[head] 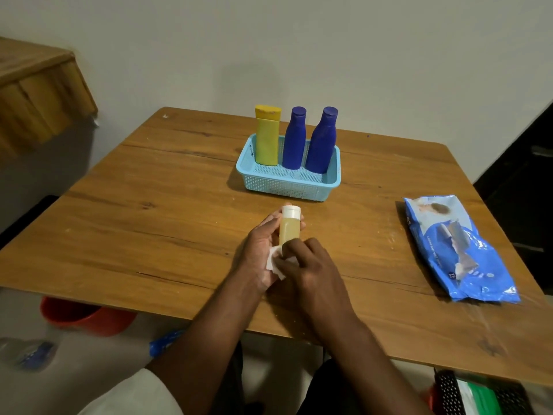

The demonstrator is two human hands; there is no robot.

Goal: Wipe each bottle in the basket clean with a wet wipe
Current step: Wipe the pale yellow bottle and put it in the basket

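Note:
A small clear bottle (289, 228) with yellowish liquid and a white cap sits in my left hand (259, 250), above the table's near middle. My right hand (311, 265) presses a white wet wipe (273, 260) against the bottle's lower part, covering its base. Farther back, a light blue basket (287, 184) holds a yellow bottle (267, 136) and two dark blue bottles (294, 139) (322, 142), all upright.
A blue pack of wet wipes (457, 250) lies on the wooden table (149, 220) at the right. An orange bucket (86, 317) stands on the floor below the table's left edge. A wall runs behind the table.

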